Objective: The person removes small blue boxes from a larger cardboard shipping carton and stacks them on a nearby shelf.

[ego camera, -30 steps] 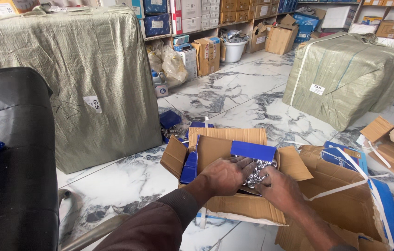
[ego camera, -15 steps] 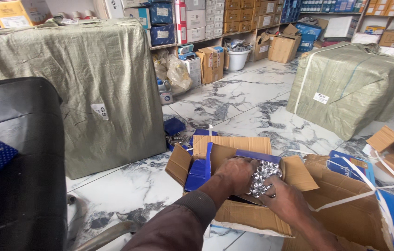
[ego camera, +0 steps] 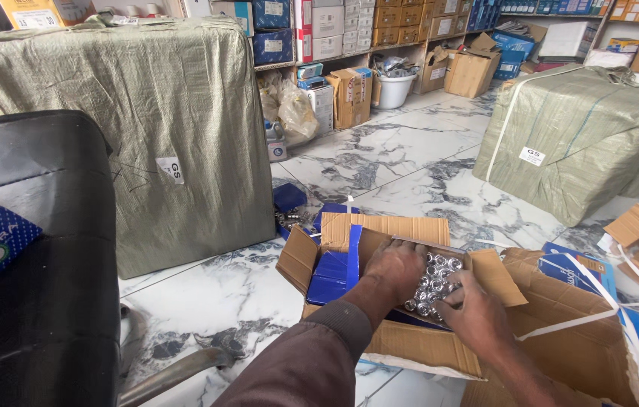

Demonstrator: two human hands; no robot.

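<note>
1. Left hand (ego camera: 395, 265): palm down, fingers spread loosely, resting on the near-left edge of a cluster of small shiny metal parts (ego camera: 434, 283); whether it grips any cannot be told.
2. Right hand (ego camera: 476, 313): palm down, fingers curled over the right side of the same cluster, touching it; a firm grip cannot be told.
3. Small shiny metal parts: round, silver, packed upright side by side, lying between the two hands inside the open cardboard box (ego camera: 300, 260).
4. Open cardboard box: brown, flaps folded outward, standing on the marble floor (ego camera: 380, 162); the parts sit at its middle.
5. Blue cartons (ego camera: 333, 275): stood against the box's left inner wall, just beside the left hand.
6. Second cardboard box (ego camera: 583, 343): open, touching the first on its right, with white strapping and a blue panel.
7. Near sack-wrapped bale (ego camera: 131, 128): grey-green, labelled, left of the boxes.
8. Far sack-wrapped bale (ego camera: 583, 136): strapped in white, well apart at right.
9. Black chair (ego camera: 33, 226): at far left.
10. Shelves (ego camera: 349, 22): stocked with cartons, along the back wall.
</note>
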